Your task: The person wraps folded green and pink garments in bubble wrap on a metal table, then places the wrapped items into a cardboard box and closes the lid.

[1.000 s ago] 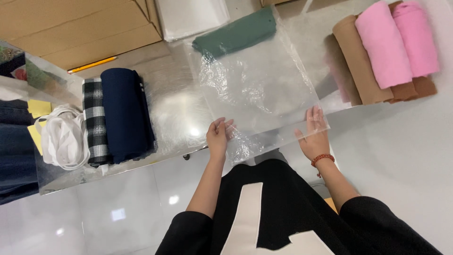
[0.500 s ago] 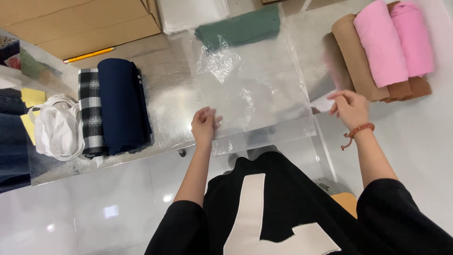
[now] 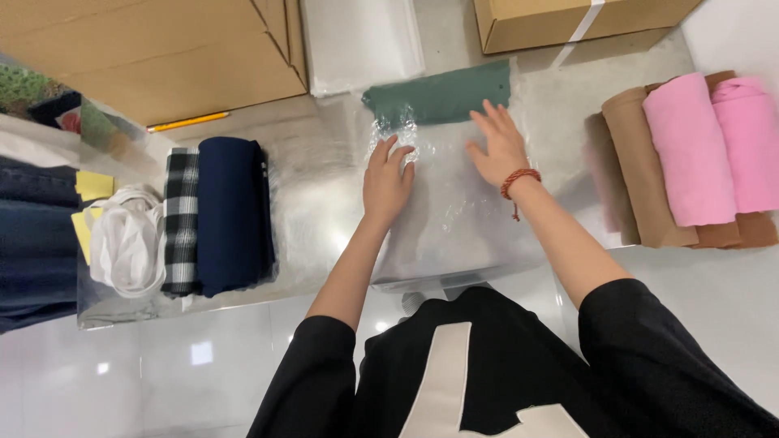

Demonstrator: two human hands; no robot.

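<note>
Both hands lie flat, fingers spread, holding nothing, on a clear crinkled plastic bag [image 3: 454,219] spread over the glossy tabletop [image 3: 714,300]. The left hand [image 3: 386,180] presses its middle; the right hand [image 3: 497,144], with a braided red wrist cord [image 3: 519,180], rests near the far edge, just short of a folded dark green cloth [image 3: 442,93]. A large brown cardboard box [image 3: 154,49] stands far left, a smaller taped cardboard box [image 3: 568,18] far right. Rolled pink and tan fabrics [image 3: 690,154] lie right; a navy roll [image 3: 231,212] beside checked cloth [image 3: 180,219] left.
</note>
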